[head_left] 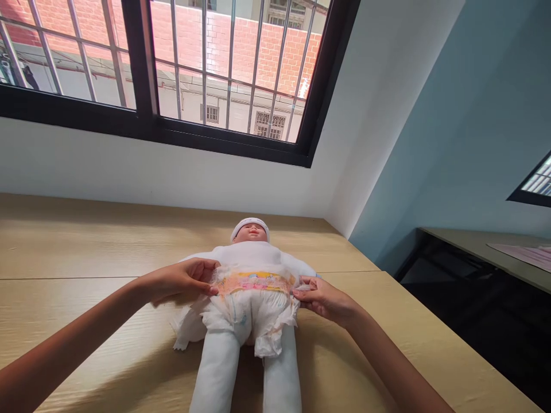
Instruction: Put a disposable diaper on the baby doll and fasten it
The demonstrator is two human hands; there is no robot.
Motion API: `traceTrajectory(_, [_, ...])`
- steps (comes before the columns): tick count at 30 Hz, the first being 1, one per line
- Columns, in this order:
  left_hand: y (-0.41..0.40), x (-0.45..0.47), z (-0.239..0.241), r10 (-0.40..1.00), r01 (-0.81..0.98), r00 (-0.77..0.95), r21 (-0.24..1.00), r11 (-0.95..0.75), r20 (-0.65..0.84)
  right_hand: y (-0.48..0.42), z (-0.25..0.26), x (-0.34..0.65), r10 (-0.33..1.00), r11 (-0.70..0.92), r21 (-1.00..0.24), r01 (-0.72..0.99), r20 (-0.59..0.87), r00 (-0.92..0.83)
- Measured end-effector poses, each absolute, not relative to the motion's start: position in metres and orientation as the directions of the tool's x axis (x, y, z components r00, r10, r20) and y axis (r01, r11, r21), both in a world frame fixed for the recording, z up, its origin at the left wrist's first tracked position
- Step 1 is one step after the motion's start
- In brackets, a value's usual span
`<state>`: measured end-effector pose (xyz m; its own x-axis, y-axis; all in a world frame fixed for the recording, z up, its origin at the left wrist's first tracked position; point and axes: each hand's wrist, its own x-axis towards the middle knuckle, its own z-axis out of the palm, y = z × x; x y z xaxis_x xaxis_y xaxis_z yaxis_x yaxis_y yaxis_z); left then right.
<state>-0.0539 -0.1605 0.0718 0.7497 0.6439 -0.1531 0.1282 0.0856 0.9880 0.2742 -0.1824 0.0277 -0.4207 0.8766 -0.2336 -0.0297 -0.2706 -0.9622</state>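
A baby doll (247, 254) in a white cap lies on its back on the wooden table (86, 321), head toward the window wall, its white cloth legs toward me. Around its hips sits a white diaper (267, 310) with an orange and yellow printed band across the front. My left hand (187, 280) pinches the diaper's edge at the left of the waist. At the right of the waist, my right hand (321, 297) pinches the other edge between thumb and fingers. A loose white flap hangs out below my left hand.
Behind the table is a white wall with a black-framed, barred window (224, 69). To the right, past the table's edge, stands a dark-legged table (456, 244) with a pink striped cloth (520, 255) on it.
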Motion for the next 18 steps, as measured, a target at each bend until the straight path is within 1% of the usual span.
traceTrajectory(2, [-0.161, -0.056, 0.074, 0.637, 0.142, 0.756, 0.988, 0.065, -0.151, -0.182, 0.031, 0.277, 0.873, -0.259, -0.965, -0.030, -0.221, -0.434])
traceTrajectory(8, [-0.159, -0.058, 0.072, 0.613, 0.125, 0.779, 0.990, 0.059, -0.135, -0.183, 0.040, 0.284, 0.899, -0.260, -0.965, -0.047, -0.224, -0.377])
traceTrajectory(14, [-0.153, -0.062, 0.067, 0.648, 0.127, 0.748, 0.989, 0.070, -0.142, -0.184, 0.044, 0.284, 0.910, -0.240, -0.969, -0.056, -0.205, -0.360])
traceTrajectory(18, [-0.151, -0.066, 0.067, 0.643, 0.149, 0.752, 0.988, 0.048, -0.145, -0.184, 0.044, 0.284, 0.914, -0.245, -0.968, -0.055, -0.212, -0.347])
